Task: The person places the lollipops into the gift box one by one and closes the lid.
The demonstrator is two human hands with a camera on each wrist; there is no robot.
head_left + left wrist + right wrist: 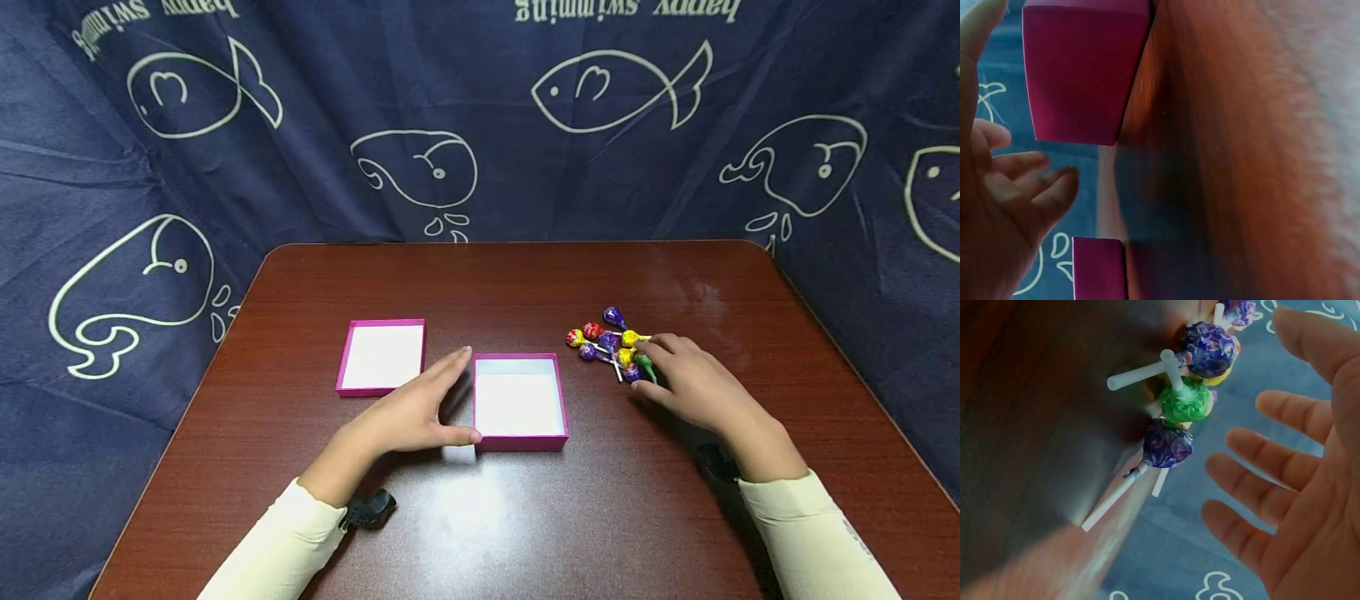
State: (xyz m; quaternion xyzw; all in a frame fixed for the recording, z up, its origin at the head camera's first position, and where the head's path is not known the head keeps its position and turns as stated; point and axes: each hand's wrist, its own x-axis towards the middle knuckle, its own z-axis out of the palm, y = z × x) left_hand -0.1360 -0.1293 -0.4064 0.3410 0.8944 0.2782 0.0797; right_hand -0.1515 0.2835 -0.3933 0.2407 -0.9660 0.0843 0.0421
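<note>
A pink box (pixel 522 444) with a white inside stands uncovered at the middle of the table. My left hand (pixel 412 417) is at its left side, thumb and fingers spread, the thumb tip right at the near left corner. To the right lies a small pile of wrapped lollipops, among them a green lollipop (pixel 1185 403), a red lollipop (pixel 592 330) and several purple and yellow ones. Over the near right edge of the pile is my right hand (pixel 701 387), its fingers extended and spread. Nothing is held in it in the right wrist view.
A shallower pink box lid (pixel 386 357), white inside, lies left of the box, beyond my left hand. Everything sits on a brown wooden table (pixel 480 283). A dark blue cloth (pixel 315 183) with white fish and whale drawings hangs behind it.
</note>
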